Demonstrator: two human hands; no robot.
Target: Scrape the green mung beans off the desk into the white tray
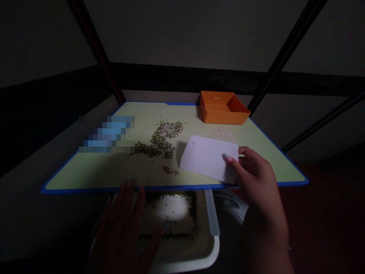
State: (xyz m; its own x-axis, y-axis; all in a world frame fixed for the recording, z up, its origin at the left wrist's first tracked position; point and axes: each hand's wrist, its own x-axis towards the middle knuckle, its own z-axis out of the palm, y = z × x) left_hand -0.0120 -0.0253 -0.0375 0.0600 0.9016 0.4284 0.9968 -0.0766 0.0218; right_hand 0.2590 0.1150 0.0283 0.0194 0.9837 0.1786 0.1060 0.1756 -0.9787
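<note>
My right hand (256, 182) is shut on a white plastic scraper card (208, 158), pinching its right end between thumb and fingers above a pale green board (85, 175) with a blue rim. A loose scatter of small green seeds (159, 144) lies left of the card, and a faint patch of pale grains (224, 135) lies beyond it. My left hand (124, 224) is open, its fingers apart and reaching the board's near edge. Under that edge sits a white tray (188, 262) holding more green seeds (168, 236); the board hides its far part.
An orange open-topped box (218, 110) stands at the board's far edge. A pixelated blue object (110, 133) lies at the board's left. A pale plastic strip (212, 213) stands by the white tray. Dark frame bars (293, 49) rise behind the board.
</note>
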